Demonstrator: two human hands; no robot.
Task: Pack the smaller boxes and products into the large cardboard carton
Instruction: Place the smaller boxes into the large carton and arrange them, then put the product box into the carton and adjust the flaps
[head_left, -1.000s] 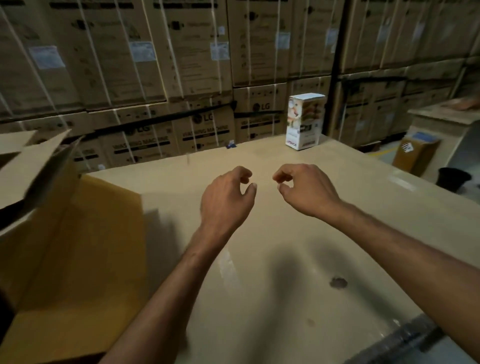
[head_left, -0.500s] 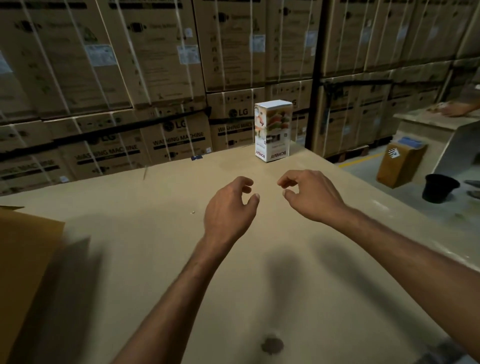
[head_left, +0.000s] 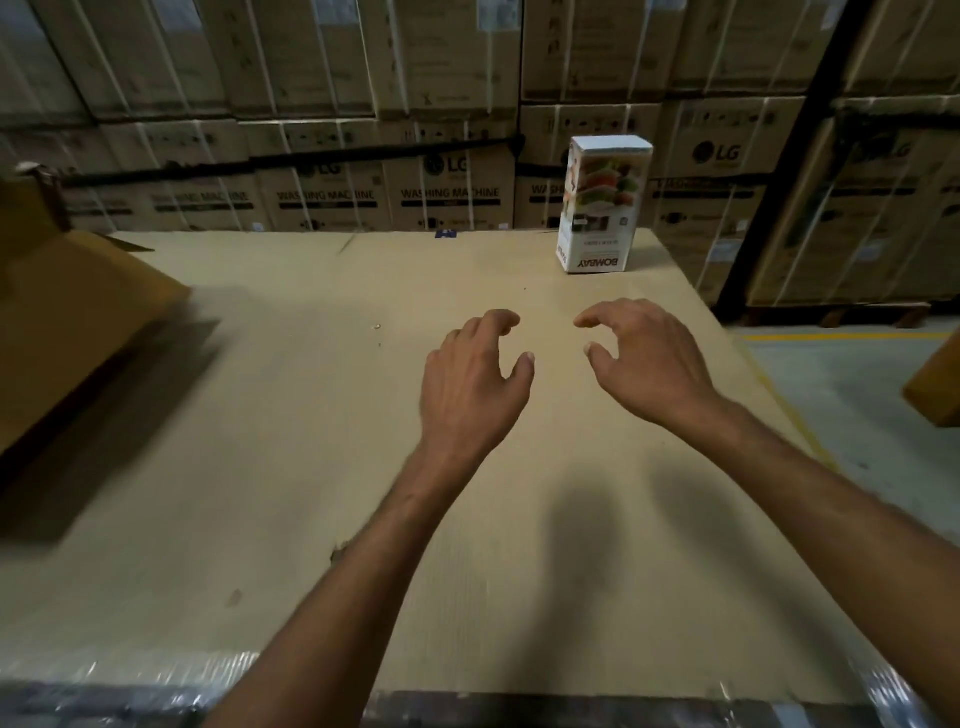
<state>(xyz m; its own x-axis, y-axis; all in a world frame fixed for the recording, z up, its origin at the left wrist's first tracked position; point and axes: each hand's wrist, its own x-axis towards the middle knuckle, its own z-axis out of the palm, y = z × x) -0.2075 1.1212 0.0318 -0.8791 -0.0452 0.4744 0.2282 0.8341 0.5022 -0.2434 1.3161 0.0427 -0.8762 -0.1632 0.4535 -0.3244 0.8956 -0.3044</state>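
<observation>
Stretching beneath both hands, the cardboard-topped surface (head_left: 260, 467) fills the view. Far to the left of the left hand (head_left: 467, 389) lies the blurred large carton (head_left: 78, 312). Left hand and right hand (head_left: 649, 364) hover side by side, fingers loosely curled, holding nothing. Beyond the right hand, well apart, the small product box (head_left: 602, 208) stands upright.

Table (head_left: 260, 467): tan cardboard top, small dark stain (head_left: 234, 597) front left, pale speck (head_left: 376, 327) mid-left. Stretch wrap (head_left: 156, 670) along near edge. Blue tag (head_left: 445, 234) at far edge. Behind table: stacked LG boxes (head_left: 322, 192), "WASHING MACHINE" print, white straps, black band (head_left: 291, 158) across row. Black post (head_left: 787, 171) leaning at right. Grey floor (head_left: 857, 395) right of table, yellow line (head_left: 841, 338) on it.
</observation>
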